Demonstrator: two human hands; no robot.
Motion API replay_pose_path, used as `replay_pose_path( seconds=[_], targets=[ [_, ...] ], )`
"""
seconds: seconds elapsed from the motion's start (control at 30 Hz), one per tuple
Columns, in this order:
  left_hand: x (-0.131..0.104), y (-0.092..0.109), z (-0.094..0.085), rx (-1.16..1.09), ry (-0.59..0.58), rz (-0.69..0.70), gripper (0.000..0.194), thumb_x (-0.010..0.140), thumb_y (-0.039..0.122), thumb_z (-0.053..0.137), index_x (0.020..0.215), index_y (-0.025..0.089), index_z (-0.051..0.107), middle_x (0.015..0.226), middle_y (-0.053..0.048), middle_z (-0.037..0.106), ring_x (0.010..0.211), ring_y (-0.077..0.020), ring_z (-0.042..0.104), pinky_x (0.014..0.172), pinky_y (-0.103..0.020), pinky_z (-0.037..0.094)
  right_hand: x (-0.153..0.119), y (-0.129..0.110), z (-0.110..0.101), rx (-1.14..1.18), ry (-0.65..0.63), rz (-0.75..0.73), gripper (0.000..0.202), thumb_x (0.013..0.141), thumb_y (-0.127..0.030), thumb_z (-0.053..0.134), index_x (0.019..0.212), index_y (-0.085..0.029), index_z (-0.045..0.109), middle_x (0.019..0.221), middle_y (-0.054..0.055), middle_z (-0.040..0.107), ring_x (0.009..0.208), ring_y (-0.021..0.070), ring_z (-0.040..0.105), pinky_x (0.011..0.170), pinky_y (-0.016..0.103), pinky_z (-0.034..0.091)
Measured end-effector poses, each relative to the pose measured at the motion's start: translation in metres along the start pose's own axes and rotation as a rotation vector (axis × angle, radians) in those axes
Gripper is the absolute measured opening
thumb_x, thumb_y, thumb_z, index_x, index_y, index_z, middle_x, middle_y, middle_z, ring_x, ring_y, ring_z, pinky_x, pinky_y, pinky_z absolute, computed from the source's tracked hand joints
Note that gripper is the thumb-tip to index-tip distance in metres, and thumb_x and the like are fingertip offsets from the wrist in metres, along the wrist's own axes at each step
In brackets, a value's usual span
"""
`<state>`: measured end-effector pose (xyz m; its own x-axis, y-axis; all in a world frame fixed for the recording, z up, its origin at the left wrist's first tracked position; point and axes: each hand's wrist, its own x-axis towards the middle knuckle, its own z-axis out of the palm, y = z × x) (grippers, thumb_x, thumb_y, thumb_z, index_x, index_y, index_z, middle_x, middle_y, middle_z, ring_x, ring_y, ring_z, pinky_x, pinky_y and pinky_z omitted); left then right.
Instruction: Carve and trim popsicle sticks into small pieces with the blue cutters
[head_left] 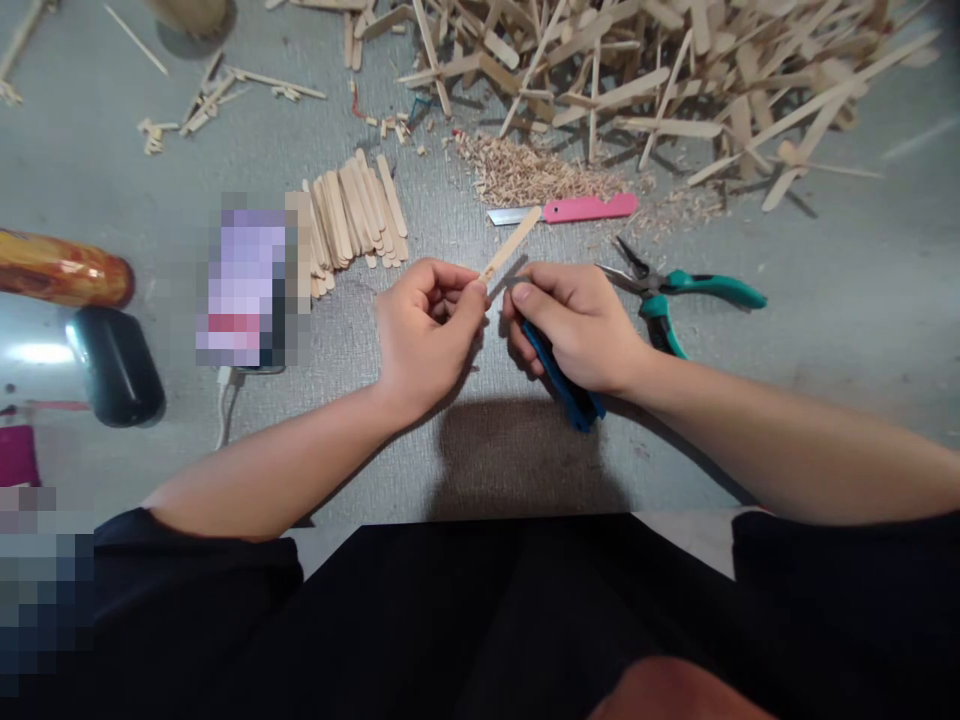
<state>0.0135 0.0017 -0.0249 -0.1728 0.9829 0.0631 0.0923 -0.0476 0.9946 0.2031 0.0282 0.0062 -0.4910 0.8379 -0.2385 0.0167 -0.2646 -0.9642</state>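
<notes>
Between the thumb and fingers of my left hand (pixel 431 335) is one end of a flat wooden stick (pixel 516 240), which slants up to the right and has a small mark near my fingertips. My right hand (pixel 574 325) is wrapped round a blue-handled knife (pixel 559 380); its grey blade points up and left, close below the stick. Whether blade and stick touch, I cannot tell. Beyond the hands lies a pink-handled knife (pixel 589 209), its blade to the left. Green-handled pliers (pixel 664 285) lie open just right of my right hand.
Wood shavings (pixel 525 172) and a large heap of joined sticks (pixel 637 70) lie at the back. Left of my hands are a row of loose sticks (pixel 352 215), a blurred phone (pixel 244 285) with a cable, a black mouse (pixel 116 365) and an orange can (pixel 64 268).
</notes>
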Motion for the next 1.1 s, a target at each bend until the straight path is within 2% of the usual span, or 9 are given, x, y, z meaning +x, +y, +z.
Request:
replay_pose_path(
  seconds=[0.2,0.4,0.5,0.57,0.7,0.83,0.9,1.0,1.1],
  targets=[
    [0.0,0.005,-0.002,-0.006,-0.069,-0.061,0.039,0.103,0.059,0.094,0.094,0.026,0.075,0.082,-0.001,0.083,0.062,-0.0147,0.072,0.056,-0.032,0.061,0.0,-0.003,0.001,-0.01,-0.013,0.021,0.04,0.12,-0.049,0.071,0.087,-0.026,0.065,0.055,-0.006,0.062,0.044,0.0128,0.056,0.045,0.025,0.046],
    [-0.001,0.005,-0.003,-0.041,-0.111,-0.036,0.042,0.104,0.061,0.094,0.097,0.024,0.074,0.083,-0.002,0.082,0.064,-0.0145,0.075,0.059,-0.031,0.062,0.0,-0.004,0.0,0.005,-0.042,0.022,0.049,0.116,-0.063,0.076,0.085,-0.027,0.064,0.054,-0.005,0.062,0.043,0.0139,0.055,0.045,0.027,0.046],
    [-0.002,0.005,-0.004,-0.012,-0.119,-0.039,0.04,0.105,0.058,0.094,0.098,0.024,0.075,0.085,-0.002,0.084,0.065,-0.0138,0.075,0.06,-0.03,0.062,0.0,-0.003,0.0,0.029,-0.038,0.032,0.05,0.116,-0.064,0.077,0.085,-0.027,0.064,0.054,-0.006,0.06,0.043,0.014,0.055,0.044,0.028,0.046],
    [-0.003,0.006,-0.004,0.01,-0.125,-0.045,0.037,0.104,0.055,0.094,0.097,0.024,0.076,0.086,-0.003,0.085,0.065,-0.014,0.075,0.059,-0.03,0.062,0.002,-0.002,-0.001,0.051,0.002,0.018,0.05,0.116,-0.064,0.077,0.087,-0.027,0.064,0.055,-0.006,0.061,0.043,0.0141,0.056,0.043,0.028,0.046],
    [-0.005,0.005,-0.002,-0.016,-0.114,-0.052,0.033,0.102,0.049,0.097,0.094,0.024,0.076,0.081,-0.002,0.083,0.061,-0.0146,0.073,0.053,-0.03,0.059,0.009,0.004,-0.006,0.132,0.176,-0.071,0.052,0.112,-0.073,0.079,0.09,-0.028,0.064,0.058,-0.007,0.063,0.043,0.0154,0.056,0.04,0.03,0.048],
    [-0.006,0.004,0.001,-0.056,-0.073,-0.055,0.031,0.103,0.047,0.096,0.094,0.025,0.077,0.079,-0.001,0.082,0.055,-0.0134,0.069,0.049,-0.029,0.056,0.012,0.01,-0.008,0.114,0.189,-0.116,0.053,0.108,-0.076,0.083,0.091,-0.03,0.064,0.058,-0.006,0.062,0.043,0.0163,0.056,0.041,0.032,0.047],
    [-0.006,0.005,0.001,-0.062,-0.07,-0.048,0.031,0.103,0.047,0.095,0.093,0.024,0.078,0.077,-0.001,0.08,0.054,-0.0126,0.068,0.049,-0.028,0.054,0.011,0.011,-0.007,0.113,0.236,-0.136,0.052,0.106,-0.075,0.087,0.094,-0.031,0.063,0.061,-0.006,0.062,0.044,0.0166,0.056,0.042,0.032,0.046],
    [-0.006,0.002,0.0,-0.05,-0.059,-0.018,0.033,0.106,0.049,0.093,0.093,0.024,0.076,0.073,0.001,0.075,0.054,-0.0115,0.065,0.05,-0.027,0.052,0.01,0.012,-0.008,0.126,0.326,-0.158,0.053,0.103,-0.072,0.092,0.094,-0.031,0.059,0.063,-0.007,0.061,0.045,0.0154,0.055,0.042,0.031,0.043],
    [-0.001,-0.008,0.0,-0.042,-0.029,0.033,0.038,0.108,0.057,0.089,0.095,0.025,0.074,0.072,0.002,0.071,0.056,-0.0117,0.064,0.052,-0.027,0.051,0.011,0.013,-0.009,0.126,0.353,-0.153,0.053,0.103,-0.07,0.092,0.091,-0.031,0.057,0.065,-0.007,0.058,0.048,0.0143,0.056,0.044,0.03,0.042]
  ],
)
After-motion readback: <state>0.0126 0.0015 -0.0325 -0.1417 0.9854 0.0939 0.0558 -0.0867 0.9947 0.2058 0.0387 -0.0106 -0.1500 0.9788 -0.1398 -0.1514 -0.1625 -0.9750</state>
